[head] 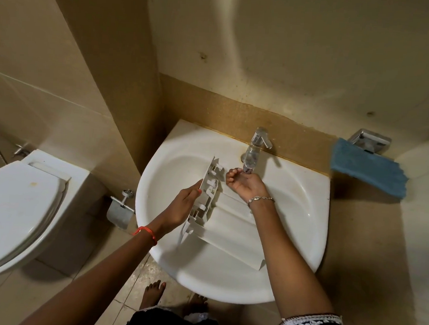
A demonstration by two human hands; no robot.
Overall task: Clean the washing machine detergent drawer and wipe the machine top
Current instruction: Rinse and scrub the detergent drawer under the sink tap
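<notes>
**At the sink: drawer out, rinse barely begun, machine top not yet wiped**

Over the sink (226,283) is where the work stands, so the first half of the task is under way and not finished. The drawer (229,228) is out of the machine and lies across the basin. Its front panel is tipped up on the left and its long body runs toward the near right rim. It looks white and free of obvious residue, but its compartments face away, so I cannot judge how clean they are.

A blue cloth (368,168) lies on the surface far right of the sink, apart from both hands. It looks unused for now and is probably meant for the machine top. The machine is not in view, so that wipe is most likely still to do, as is putting the drawer back.

The left grip (180,205) holds the drawer by its front panel, thumb on the near face. The right grip (245,183) is curled under the mouth of the tap (255,147) and holds nothing I can make out. Whether water is running is unclear.
</notes>
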